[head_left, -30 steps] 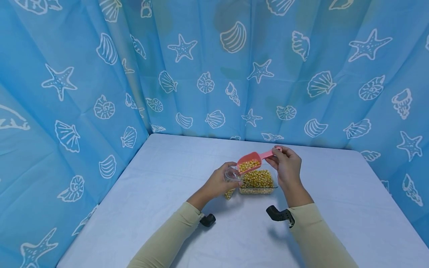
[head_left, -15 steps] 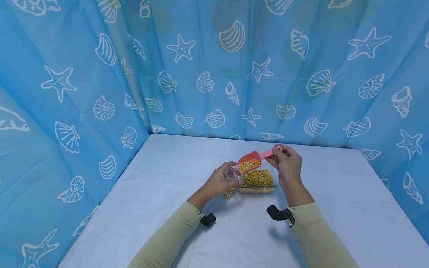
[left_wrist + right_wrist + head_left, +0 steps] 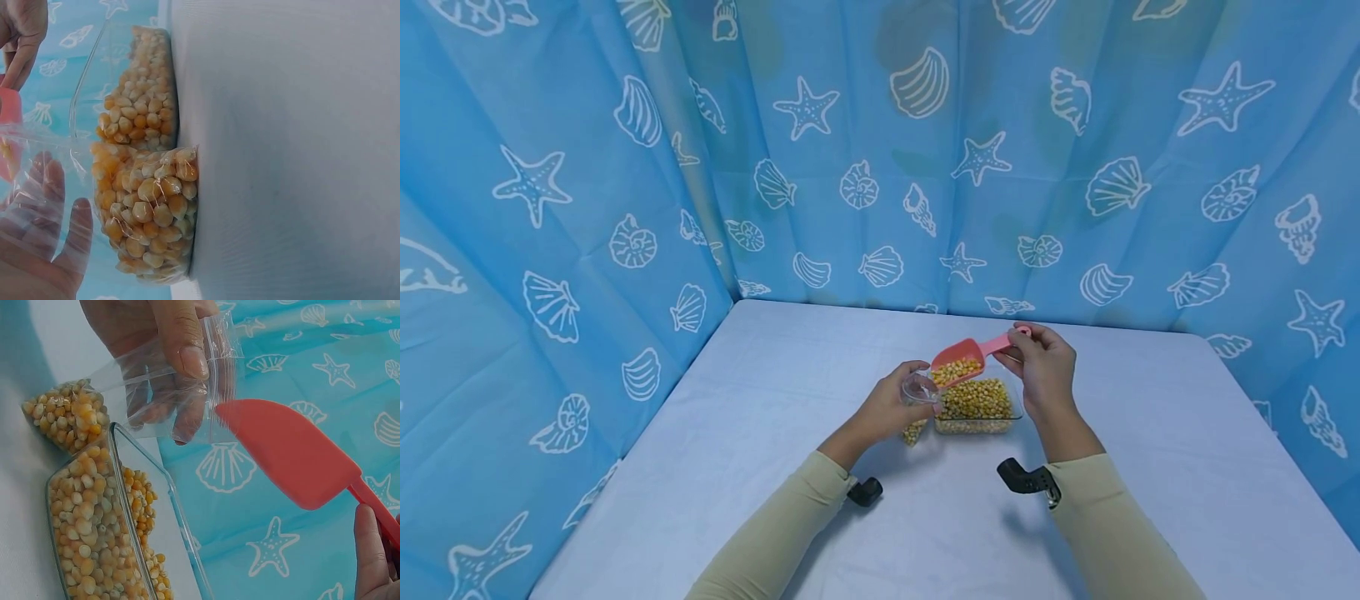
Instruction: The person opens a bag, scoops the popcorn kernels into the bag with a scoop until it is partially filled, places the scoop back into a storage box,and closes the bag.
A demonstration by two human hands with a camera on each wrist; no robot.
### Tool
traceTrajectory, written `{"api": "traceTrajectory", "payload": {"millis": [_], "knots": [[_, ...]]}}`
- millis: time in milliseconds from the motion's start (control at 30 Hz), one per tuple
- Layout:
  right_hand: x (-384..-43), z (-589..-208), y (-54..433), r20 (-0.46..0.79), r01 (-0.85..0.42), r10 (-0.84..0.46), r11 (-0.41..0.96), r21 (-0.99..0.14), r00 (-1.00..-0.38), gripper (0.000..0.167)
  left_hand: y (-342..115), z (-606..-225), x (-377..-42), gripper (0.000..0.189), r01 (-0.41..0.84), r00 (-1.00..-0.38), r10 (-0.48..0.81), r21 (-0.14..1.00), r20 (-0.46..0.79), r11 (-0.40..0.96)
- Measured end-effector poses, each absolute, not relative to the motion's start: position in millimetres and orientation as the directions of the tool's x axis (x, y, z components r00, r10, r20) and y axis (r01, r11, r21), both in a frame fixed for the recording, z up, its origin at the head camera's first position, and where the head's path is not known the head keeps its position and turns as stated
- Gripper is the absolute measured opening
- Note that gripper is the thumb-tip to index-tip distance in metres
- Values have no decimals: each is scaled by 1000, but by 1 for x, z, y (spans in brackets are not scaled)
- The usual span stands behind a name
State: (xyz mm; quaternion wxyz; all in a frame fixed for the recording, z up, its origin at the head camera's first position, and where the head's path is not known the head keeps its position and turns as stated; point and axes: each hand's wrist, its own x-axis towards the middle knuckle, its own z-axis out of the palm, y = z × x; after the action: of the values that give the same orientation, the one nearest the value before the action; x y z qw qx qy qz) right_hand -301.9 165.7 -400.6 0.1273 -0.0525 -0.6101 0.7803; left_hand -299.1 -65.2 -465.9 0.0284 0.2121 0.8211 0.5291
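Observation:
My left hand (image 3: 886, 410) grips a clear zip bag (image 3: 150, 215) near its mouth, thumb on the near side and fingers seen through the plastic. Corn kernels fill the bag's lower part, which rests on the table. In my right hand (image 3: 1047, 371), the handle of a pink scoop (image 3: 287, 456) is pinched between thumb and fingers. Yellow kernels lie in the scoop, and its front edge is at the bag's mouth. Beneath the scoop stands a clear rectangular container (image 3: 977, 422) of corn kernels, right beside the bag.
A white cloth covers the table (image 3: 760, 400). Blue curtains (image 3: 865, 225) with white shell and starfish prints hang behind and to the left. A black camera mount sits on each wrist, the right one (image 3: 1026, 479) near the container's front.

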Motion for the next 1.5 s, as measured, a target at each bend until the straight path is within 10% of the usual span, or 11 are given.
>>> {"api": "traceTrajectory", "payload": {"millis": [1500], "knots": [[-298, -394, 161, 137, -182, 244, -171, -968, -960, 27, -66, -464, -297, 62, 346, -903, 367, 886, 225, 308]]}}
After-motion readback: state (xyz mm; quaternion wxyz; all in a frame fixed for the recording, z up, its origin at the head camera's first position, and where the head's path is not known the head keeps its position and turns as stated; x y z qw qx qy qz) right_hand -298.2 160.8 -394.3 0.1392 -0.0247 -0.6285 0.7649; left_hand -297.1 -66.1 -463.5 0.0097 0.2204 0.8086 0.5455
